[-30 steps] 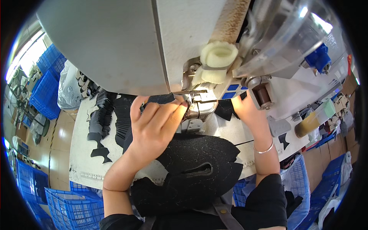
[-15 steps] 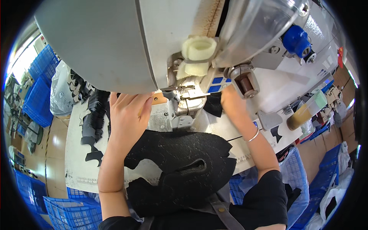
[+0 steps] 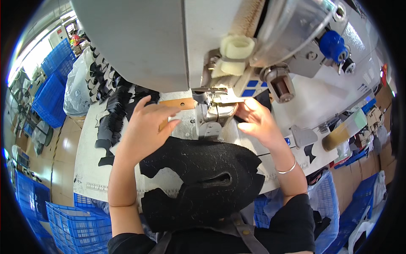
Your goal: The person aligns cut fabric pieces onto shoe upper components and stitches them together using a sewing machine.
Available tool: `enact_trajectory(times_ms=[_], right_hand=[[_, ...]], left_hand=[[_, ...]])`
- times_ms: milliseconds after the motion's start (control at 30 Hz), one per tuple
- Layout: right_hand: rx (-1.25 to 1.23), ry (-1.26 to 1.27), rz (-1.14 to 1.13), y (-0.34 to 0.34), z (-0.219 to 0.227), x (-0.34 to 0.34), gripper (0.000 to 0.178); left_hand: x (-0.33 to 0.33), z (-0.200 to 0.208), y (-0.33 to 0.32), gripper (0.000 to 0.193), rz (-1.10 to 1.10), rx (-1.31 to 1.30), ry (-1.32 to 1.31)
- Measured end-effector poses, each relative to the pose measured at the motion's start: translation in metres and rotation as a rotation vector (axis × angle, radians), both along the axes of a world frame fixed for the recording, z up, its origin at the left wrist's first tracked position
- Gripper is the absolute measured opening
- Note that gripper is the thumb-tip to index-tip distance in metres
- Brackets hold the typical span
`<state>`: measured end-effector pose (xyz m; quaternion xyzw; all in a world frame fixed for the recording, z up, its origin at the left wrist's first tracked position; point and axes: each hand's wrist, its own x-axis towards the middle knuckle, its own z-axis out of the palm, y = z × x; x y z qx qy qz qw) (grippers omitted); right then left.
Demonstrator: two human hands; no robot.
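The right hand [image 3: 263,126] has come closer to the machine [image 3: 135,46], grip impossible to tell; left of the machine's foot, the left hand [image 3: 144,129] spreads, grip released. Black fabric [image 3: 211,163] lies before the machine.

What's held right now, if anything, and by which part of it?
Left hand: open, nothing visibly held. Right hand: cannot be told; its grip is partly hidden beside the sewing machine.

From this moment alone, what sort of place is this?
Most likely a sewing workshop or factory floor: there is a large sewing machine, with stacks of cut black pieces to its left and blue plastic crates around.
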<state>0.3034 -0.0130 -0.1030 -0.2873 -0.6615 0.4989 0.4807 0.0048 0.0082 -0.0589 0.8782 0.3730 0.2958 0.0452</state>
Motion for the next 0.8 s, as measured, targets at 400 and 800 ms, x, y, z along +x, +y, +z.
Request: enact_trajectory(times_ms=[400, 800], right_hand=[[0.143, -0.273, -0.215, -0.015, 0.010, -0.016, 0.071], [0.201, -0.388, -0.304, -0.034, 0.034, -0.028, 0.072]], left_hand=[[-0.002, -0.003, 0.006, 0.021, 0.056, -0.005, 0.045], [-0.002, -0.003, 0.008, 0.019, 0.033, 0.044, 0.004]])
